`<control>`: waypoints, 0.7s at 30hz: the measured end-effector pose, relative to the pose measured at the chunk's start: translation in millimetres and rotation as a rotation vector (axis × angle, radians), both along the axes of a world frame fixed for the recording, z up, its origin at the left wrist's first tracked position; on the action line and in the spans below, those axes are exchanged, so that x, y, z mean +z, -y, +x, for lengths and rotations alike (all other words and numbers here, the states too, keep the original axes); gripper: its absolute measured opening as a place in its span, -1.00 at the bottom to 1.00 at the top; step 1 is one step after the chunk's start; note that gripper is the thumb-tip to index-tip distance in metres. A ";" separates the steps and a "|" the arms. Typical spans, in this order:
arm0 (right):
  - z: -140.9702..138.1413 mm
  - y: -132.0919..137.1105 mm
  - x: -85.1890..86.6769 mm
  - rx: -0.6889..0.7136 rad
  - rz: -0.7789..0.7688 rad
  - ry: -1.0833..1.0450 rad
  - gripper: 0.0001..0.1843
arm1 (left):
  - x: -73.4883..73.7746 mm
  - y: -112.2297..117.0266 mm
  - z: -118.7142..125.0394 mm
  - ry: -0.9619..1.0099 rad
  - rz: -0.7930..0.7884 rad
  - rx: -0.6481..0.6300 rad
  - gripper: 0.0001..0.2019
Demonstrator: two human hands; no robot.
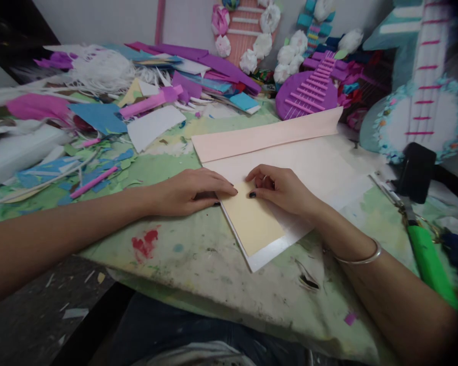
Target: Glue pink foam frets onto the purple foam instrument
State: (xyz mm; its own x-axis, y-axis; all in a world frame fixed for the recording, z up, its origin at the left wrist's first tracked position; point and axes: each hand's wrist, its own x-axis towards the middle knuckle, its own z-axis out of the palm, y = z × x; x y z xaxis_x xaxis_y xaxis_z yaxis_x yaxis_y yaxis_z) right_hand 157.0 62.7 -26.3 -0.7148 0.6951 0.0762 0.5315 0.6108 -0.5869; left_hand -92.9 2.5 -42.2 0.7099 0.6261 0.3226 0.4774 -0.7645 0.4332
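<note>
A cream-yellow piece of paper [254,223] lies on a larger white sheet [290,168], near its front left corner. My left hand [191,190] rests at the left edge of both, fingers stretched out with the fingertips on the paper and the thumb by the edge. Over the yellow piece's upper right side is my right hand [278,188], its fingers loosely bent and the thumb apart from the index finger, touching the paper. A pale pink strip [267,137] runs along the far edge of the white sheet.
Paper scraps, a pink roll [93,182] and white string [99,68] crowd the left and back. A purple paper guitar [307,91] stands behind; a larger blue-and-white one [423,112] is at right. A green-handled cutter [429,259] and black phone-like object [416,173] lie right.
</note>
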 end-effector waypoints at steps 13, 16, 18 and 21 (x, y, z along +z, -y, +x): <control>0.3 0.7 0.0 -0.017 0.000 0.012 -0.78 | -3.5 -0.6 -0.8 0.018 0.031 0.002 -0.70; -0.6 0.9 0.5 -0.020 0.002 0.015 -0.78 | -2.6 -2.0 -0.1 0.040 0.036 -0.036 -0.73; -1.2 0.8 0.6 -0.025 0.002 0.016 -0.79 | -2.2 -4.0 0.9 0.057 0.056 -0.070 -0.74; -1.0 0.6 -0.7 -0.048 0.001 0.000 -0.76 | -1.5 -7.0 3.7 0.064 0.111 -0.119 -0.76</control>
